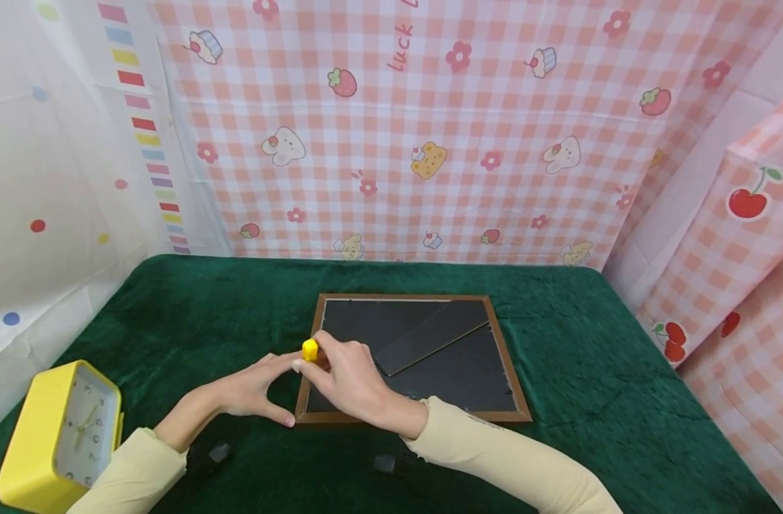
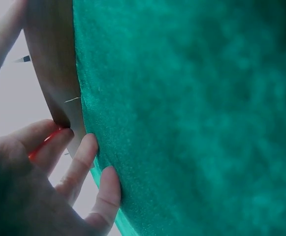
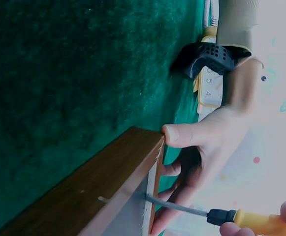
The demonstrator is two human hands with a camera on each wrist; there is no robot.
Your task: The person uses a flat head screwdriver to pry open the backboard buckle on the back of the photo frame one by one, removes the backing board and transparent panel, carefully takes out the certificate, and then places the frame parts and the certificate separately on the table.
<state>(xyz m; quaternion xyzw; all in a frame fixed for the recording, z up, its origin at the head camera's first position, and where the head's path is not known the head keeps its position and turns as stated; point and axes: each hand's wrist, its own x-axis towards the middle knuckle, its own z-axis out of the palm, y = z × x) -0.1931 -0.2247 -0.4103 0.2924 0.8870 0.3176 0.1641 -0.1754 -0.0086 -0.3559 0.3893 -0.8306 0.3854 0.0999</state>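
A brown wooden picture frame (image 1: 509, 371) lies with its black backing (image 1: 359, 321) upward. My right hand (image 1: 359, 382) grips the yellow handle of a screwdriver (image 3: 266, 223) above the frame's left side. In the right wrist view, the metal shaft slants to the inner edge of that side, where thin metal tabs stick out. My left hand (image 1: 253, 389) is spread along the outside of the same side. Its thumb touches the near left corner, and its other fingers (image 2: 86, 152) rest against the wood.
A yellow alarm clock (image 1: 38, 435) stands at the left beside my left forearm. Dark green cloth (image 1: 597, 400) covers the table. A pink checked curtain (image 1: 391, 143) hangs behind it. A diagonal flap (image 1: 439, 350) with a gold-coloured edge lies on the backing.
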